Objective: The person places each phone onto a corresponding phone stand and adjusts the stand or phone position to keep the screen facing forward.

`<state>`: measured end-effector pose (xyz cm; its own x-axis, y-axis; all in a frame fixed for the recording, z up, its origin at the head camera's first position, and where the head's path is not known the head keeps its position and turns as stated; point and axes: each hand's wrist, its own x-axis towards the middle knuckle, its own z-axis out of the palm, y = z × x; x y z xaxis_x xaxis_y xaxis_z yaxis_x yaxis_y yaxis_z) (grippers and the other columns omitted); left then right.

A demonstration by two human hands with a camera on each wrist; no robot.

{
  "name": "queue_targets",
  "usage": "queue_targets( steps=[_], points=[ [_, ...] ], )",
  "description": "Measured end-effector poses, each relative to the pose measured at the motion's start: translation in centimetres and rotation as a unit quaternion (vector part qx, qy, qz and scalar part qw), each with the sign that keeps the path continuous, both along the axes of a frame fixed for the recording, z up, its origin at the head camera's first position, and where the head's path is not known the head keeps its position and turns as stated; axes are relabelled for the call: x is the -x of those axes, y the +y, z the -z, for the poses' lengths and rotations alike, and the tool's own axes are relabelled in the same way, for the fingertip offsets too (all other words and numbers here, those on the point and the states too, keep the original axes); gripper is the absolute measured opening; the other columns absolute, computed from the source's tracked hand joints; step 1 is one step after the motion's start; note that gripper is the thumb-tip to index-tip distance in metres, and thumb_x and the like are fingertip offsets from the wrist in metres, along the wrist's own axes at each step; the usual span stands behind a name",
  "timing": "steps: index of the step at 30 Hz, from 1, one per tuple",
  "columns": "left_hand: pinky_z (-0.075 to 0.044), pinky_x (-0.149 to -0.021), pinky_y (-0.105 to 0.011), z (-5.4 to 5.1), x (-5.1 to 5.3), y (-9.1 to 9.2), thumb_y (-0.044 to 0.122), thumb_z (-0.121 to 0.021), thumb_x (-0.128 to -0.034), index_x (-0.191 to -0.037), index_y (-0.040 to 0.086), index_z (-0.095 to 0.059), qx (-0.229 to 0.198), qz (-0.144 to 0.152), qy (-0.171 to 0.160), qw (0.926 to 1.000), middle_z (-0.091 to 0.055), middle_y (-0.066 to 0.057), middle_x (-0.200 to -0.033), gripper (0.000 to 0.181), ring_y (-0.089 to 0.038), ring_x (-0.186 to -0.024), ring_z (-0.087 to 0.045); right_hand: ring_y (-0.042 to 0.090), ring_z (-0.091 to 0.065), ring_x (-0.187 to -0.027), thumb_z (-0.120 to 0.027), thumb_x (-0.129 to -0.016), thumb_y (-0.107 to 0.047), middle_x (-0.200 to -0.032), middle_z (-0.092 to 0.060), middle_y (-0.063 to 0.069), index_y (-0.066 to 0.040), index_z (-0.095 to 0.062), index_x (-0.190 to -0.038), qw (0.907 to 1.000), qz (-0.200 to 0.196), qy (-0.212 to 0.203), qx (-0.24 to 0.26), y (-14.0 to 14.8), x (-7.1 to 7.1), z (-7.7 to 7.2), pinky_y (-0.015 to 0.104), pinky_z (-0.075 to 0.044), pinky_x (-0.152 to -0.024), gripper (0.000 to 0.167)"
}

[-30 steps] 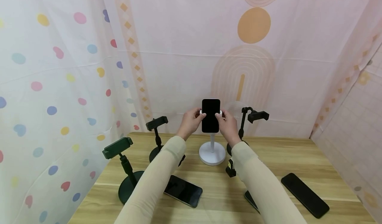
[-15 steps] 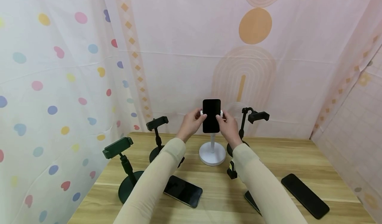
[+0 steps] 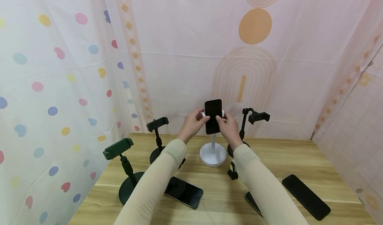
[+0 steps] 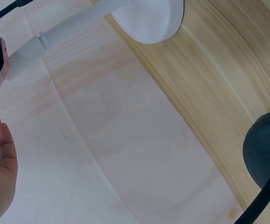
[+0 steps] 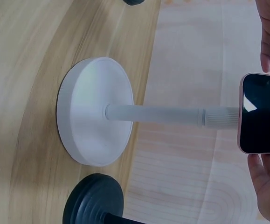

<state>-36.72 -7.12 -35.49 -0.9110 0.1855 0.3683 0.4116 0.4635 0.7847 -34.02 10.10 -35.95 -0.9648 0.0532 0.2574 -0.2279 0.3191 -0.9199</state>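
Near the head view's centre, the right hand (image 3: 229,126) pinches the tilted smartphone (image 3: 213,118): likely light, rigid, slick, breakable, best held by its long edges. Behind, the left hand (image 3: 191,125) pinches the white phone stand (image 3: 213,155) at its top.

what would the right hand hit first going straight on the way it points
The right hand would likely meet the phone at its thumb; the depth to the white stand behind is unclear.

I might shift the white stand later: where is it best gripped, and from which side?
Probably the slim upright stem, from the front: its lower part stands bare above the broad round base, while the phone hides its top.
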Motion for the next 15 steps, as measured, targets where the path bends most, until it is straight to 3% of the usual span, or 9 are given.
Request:
queue_targets(
  steps=[4,7,12,15],
  points=[
    [-0.049,-0.077,-0.033,-0.07,-0.09,0.04,0.028,-0.062,-0.0997,-0.12,0.006,-0.064,0.003,0.015,0.01,0.9998,-0.064,-0.005,-0.095,0.03,-0.019,-0.088,-0.058,0.031,-0.055,-0.126,-0.053,-0.104,-0.03,-0.135,-0.056,0.013,-0.012,-0.043,-0.149,1.0,0.0,-0.002,0.002,0.12,-0.01,0.01,0.048,-0.046,-0.1,0.049],
    [-0.046,-0.074,-0.031,-0.11,-0.04,0.0,0.026,-0.06,-0.1012,-0.115,0.006,-0.064,0.004,0.018,0.016,0.9997,-0.061,-0.004,-0.09,0.025,-0.018,-0.083,-0.053,0.03,-0.056,-0.123,-0.055,-0.104,-0.029,-0.131,-0.057,0.013,-0.01,-0.046,-0.147,0.9999,0.008,-0.006,0.006,0.12,-0.06,-0.1,0.047,-0.047,-0.098,0.048],
    [-0.047,-0.076,-0.034,-0.13,0.22,-0.25,0.025,-0.056,-0.1036,-0.125,0.006,-0.062,0.014,0.017,0.016,0.9996,-0.061,-0.007,-0.093,0.03,-0.021,-0.085,-0.053,0.029,-0.06,-0.114,-0.06,-0.101,-0.025,-0.125,-0.061,0.013,-0.007,-0.054,-0.136,0.9993,0.031,-0.004,0.018,-0.14,0.0,-0.09,0.044,-0.049,-0.094,0.04],
    [-0.05,-0.083,-0.038,-0.2,0.39,-0.57,0.024,-0.054,-0.1042,-0.132,0.006,-0.06,0.021,0.014,0.015,0.9996,-0.064,-0.01,-0.103,0.033,-0.023,-0.094,-0.059,0.027,-0.061,-0.109,-0.063,-0.099,-0.024,-0.12,-0.063,0.012,-0.006,-0.058,-0.131,0.9988,0.044,-0.002,0.023,-0.6,-0.1,0.0,0.043,-0.05,-0.091,0.037]
  ],
)
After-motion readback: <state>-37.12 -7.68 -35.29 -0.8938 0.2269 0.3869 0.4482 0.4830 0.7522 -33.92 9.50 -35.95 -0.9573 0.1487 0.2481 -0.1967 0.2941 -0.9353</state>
